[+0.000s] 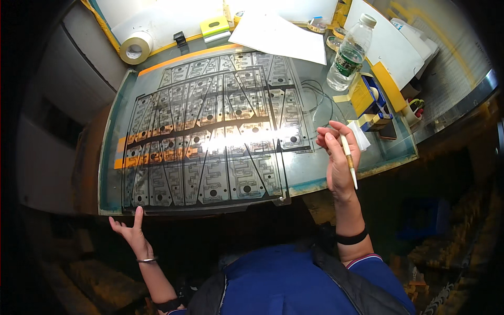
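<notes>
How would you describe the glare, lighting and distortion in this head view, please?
In the head view, a glare band washes out part of the patterned film; the head view's lower corners sink into darkness; fisheye distortion in the head view bows the front edge of the table.

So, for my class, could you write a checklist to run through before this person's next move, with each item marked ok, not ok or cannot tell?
1. Right hand gripping the pen-like tool: ok.
2. Tool's pointed tip clear of the circuit-pattern film: ok, it is off to the right.
3. Left hand touching the film: cannot tell; the thumb is at its front edge.
4. Film pattern readable throughout: not ok, bright glare washes out the middle.
5. Clear plastic bottle upright, white cap on: ok.
</notes>
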Tool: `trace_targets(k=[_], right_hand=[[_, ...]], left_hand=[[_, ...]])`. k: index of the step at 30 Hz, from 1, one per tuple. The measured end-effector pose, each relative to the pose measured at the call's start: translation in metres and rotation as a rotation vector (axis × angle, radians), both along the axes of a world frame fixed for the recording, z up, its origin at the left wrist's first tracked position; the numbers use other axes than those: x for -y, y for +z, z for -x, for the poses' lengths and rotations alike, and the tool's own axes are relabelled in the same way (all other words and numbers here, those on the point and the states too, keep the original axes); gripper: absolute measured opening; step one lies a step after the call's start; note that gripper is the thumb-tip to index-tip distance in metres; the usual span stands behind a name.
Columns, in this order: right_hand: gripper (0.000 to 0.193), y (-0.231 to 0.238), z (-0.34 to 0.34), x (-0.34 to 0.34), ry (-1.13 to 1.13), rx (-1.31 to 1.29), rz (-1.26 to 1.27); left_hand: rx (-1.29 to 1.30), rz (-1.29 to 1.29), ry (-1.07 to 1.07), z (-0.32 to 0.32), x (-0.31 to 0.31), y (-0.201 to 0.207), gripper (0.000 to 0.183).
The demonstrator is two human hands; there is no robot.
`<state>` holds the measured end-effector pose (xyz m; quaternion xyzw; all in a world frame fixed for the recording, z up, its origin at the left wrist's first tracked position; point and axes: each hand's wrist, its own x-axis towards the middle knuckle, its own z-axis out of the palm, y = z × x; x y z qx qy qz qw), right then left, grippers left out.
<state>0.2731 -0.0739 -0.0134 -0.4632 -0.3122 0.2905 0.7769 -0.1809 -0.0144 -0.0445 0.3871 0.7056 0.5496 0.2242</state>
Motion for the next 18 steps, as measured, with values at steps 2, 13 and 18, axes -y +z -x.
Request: trace_targets(k=[2,13,18], right_hand=[[0.025,0.001,0.0,-0.001,0.0,-0.003,0.006],[0.024,0.0,0.002,-0.002,0.01,0.019,0.025],[0.022,-0.002,0.0,-0.001,0.005,0.025,0.038]], left_hand=[[0.186,0.031,-0.06,0.009,0.005,-0.003,0.11],[0.631,0.034,-0.263,-0.021,0.001,-0.011,0.065],[0.712,0.152,-0.283,-0.009,0.007,-0.003,0.057]])
